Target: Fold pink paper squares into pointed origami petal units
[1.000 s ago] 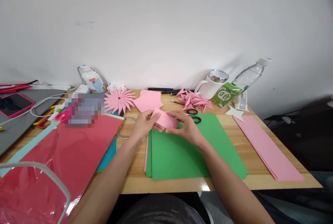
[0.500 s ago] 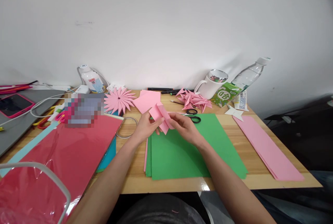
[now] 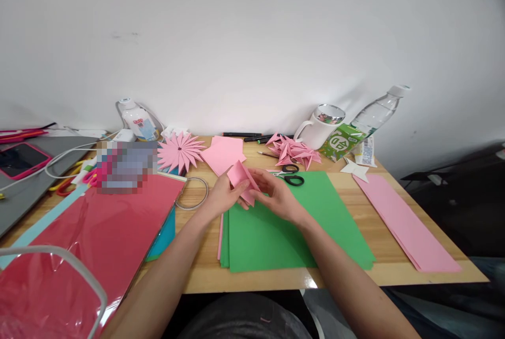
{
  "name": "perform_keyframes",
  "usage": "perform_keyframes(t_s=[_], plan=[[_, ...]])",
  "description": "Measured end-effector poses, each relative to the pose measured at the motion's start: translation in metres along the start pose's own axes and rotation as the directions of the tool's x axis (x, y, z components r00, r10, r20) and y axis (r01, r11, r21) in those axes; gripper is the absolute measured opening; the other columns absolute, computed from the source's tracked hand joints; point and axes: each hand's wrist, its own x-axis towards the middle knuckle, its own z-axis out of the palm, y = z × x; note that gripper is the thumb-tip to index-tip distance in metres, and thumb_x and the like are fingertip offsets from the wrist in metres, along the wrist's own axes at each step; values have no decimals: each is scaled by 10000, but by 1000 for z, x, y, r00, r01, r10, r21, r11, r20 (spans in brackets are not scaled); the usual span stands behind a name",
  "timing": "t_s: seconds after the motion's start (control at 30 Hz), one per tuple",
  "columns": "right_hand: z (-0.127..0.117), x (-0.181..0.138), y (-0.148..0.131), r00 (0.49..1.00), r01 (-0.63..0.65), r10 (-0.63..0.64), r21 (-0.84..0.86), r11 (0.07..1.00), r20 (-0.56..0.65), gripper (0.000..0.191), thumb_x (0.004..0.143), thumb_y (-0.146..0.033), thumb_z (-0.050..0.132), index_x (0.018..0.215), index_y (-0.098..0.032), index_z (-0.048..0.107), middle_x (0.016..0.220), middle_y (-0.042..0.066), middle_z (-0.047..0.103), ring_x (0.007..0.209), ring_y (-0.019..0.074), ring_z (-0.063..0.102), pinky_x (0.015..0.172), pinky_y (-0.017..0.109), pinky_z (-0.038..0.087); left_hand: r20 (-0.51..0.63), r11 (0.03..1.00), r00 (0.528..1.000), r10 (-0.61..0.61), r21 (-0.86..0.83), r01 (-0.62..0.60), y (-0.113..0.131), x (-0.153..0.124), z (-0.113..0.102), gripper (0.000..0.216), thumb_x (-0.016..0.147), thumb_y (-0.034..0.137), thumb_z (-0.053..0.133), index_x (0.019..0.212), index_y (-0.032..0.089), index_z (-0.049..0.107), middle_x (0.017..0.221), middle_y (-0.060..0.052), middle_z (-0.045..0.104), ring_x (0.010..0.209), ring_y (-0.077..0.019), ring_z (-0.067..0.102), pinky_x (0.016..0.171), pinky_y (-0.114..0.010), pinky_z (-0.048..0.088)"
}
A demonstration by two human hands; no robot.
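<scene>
- Two hands are meeting over the middle of the table [image 3: 197, 273]: the left hand [image 3: 223, 198] and the right hand [image 3: 278, 199] are both gripping a pink paper [image 3: 240, 175], with fingers closed on it from either side.
- The pink paper, folded and standing partly on edge, is being held just above the far edge of the green sheets [image 3: 292, 234], near the scissors [image 3: 292, 177].
- The green sheets are lying stacked at the near edge of the wooden table, under both wrists.
- A red sheet [image 3: 102, 234] in clear wrap is covering the left part of the surface and overhanging the near edge.
- Pink strips [image 3: 406, 223] are lying along the right edge, well apart from the hands.
- A flower [image 3: 180, 151], pink squares [image 3: 223, 152] and a heap of folded points [image 3: 295, 152] are sitting in a row behind the hands.
- A mug [image 3: 321, 129], a carton [image 3: 341, 142] and a bottle [image 3: 376, 113] are standing or leaning at the far right corner, with a white star [image 3: 356, 169] just in front of them.
- Pens [image 3: 240, 134] are lying along the far edge.
- A phone [image 3: 19, 157] and cables are occupying the far left.
- A plain white wall [image 3: 252, 39] is closing off the table directly behind.
</scene>
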Motion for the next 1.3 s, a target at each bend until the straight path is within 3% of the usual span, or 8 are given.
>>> perform_keyframes(t_s=[0.17, 0.43, 0.6, 0.7, 0.87, 1.0, 1.13, 1.3], plan=[[-9, 3, 5, 951, -202, 189, -30, 979, -244, 309, 723, -440, 620, 639, -146, 579, 588, -9, 534, 547, 125, 493, 516, 245, 414, -51, 999, 999, 4, -41, -6, 0, 2, -3, 418, 754, 361, 604, 1105, 147, 532, 675, -22, 652, 482, -171, 628, 431, -273, 530], [-13, 5, 8, 816, -364, 510, 444, 819, -272, 329, 525, -417, 756, 652, -143, 625, 574, -7, 577, 484, 105, 480, 453, 236, 428, -12, 996, 1000, -18, -85, 17, -1, 1, -1, 348, 703, 370, 642, 959, 134, 645, 679, -23, 659, 551, -164, 619, 498, -288, 540], [-13, 4, 5, 827, -360, 501, 442, 821, -256, 330, 537, -407, 766, 686, -137, 647, 601, -4, 606, 492, 104, 505, 452, 231, 436, -82, 999, 996, -22, -40, 19, 2, 1, -5, 277, 713, 332, 623, 875, 111, 662, 630, -14, 645, 506, -127, 563, 461, -236, 488], [-15, 5, 6, 836, -347, 480, 424, 837, -264, 336, 534, -405, 776, 682, -136, 640, 607, -2, 620, 496, 104, 516, 458, 224, 417, -32, 988, 994, 102, 117, -97, 4, -1, -5, 294, 769, 284, 556, 999, 129, 654, 709, -22, 666, 579, -138, 580, 505, -228, 476], [-19, 8, 13, 780, -321, 505, 457, 829, -368, 367, 522, -459, 775, 590, -147, 593, 535, -4, 599, 453, 104, 502, 435, 229, 417, 159, 746, 899, 409, 509, -429, -2, -6, -1, 423, 787, 88, 410, 1121, 230, 627, 904, -43, 681, 777, -166, 619, 730, -277, 485], [-21, 9, 12, 803, -270, 485, 514, 814, -346, 418, 658, -581, 635, 748, -173, 612, 691, 45, 669, 571, 162, 611, 524, 294, 519, 160, 593, 848, 505, 650, -475, -12, -4, -2, 591, 704, -37, 342, 1146, 248, 612, 965, -67, 658, 846, -174, 616, 746, -295, 485], [-16, 6, 8, 898, -273, 398, 469, 840, -189, 463, 680, -501, 665, 1032, -218, 564, 916, 44, 677, 740, 181, 656, 674, 345, 557, 101, 636, 846, 524, 614, -467, -12, -3, -3, 590, 708, -42, 371, 1182, 239, 584, 1092, -85, 611, 990, -189, 574, 832, -337, 472], [-17, 4, 8, 871, -201, 314, 309, 930, -378, 620, 614, -378, 752, 1152, -197, 501, 887, 50, 691, 771, 187, 649, 681, 326, 540, 172, 908, 950, 262, 290, -303, 0, -7, 4, 634, 647, 220, 717, 1248, 265, 518, 1266, -101, 510, 1084, -244, 531, 849, -357, 485]])
